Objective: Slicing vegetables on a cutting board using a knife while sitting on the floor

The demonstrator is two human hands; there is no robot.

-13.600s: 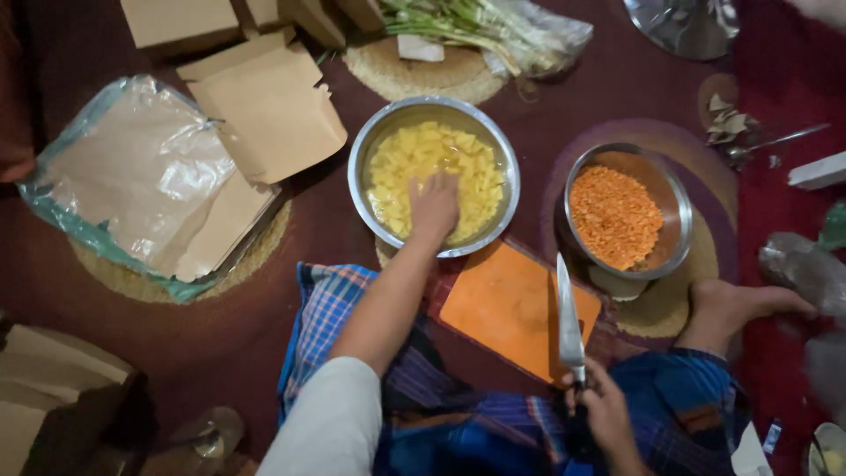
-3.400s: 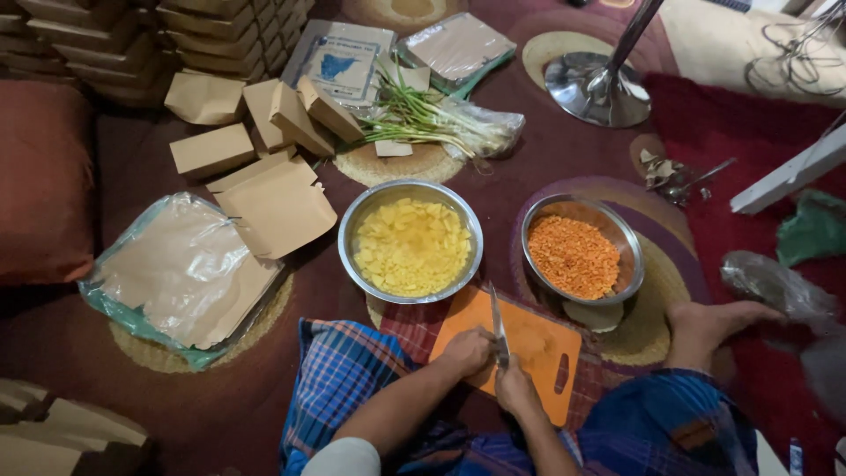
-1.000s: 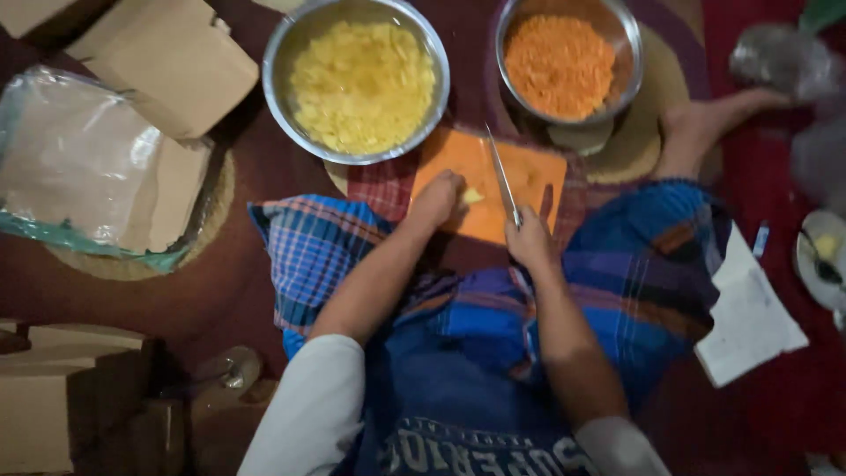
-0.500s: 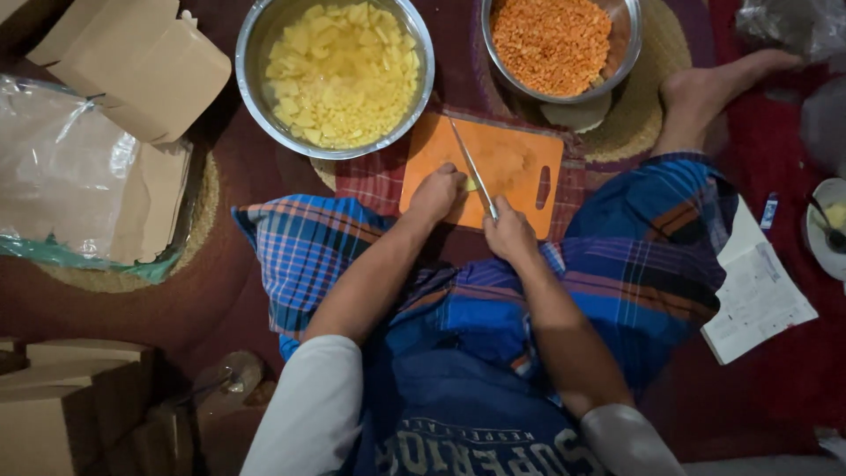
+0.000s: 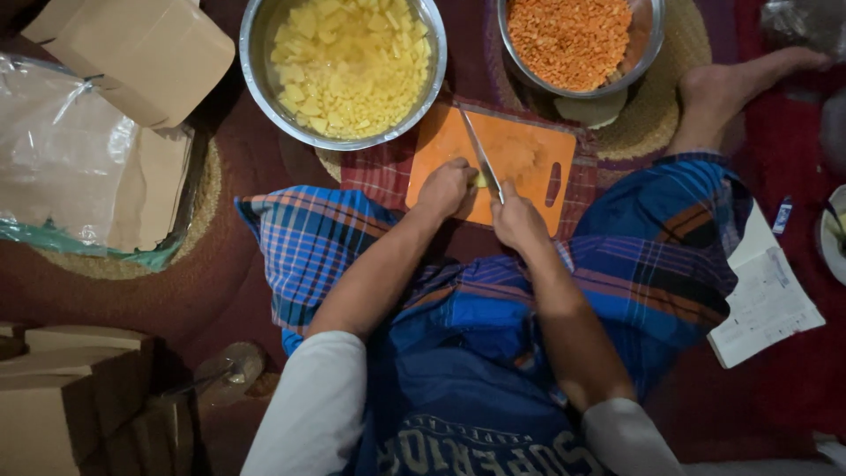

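Knife point(image 5: 480, 157) in right hand point(image 5: 518, 220) over orange board point(image 5: 520, 163), brown paper packets point(image 5: 141, 53) upper left.

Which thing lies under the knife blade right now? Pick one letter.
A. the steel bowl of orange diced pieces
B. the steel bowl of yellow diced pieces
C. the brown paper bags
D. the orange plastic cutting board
D: the right hand holds the knife with its blade over the orange plastic cutting board, beside the left hand.

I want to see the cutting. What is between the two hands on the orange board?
In the head view, the knife blade and a small yellow piece lie between the left hand and right hand on the orange cutting board.
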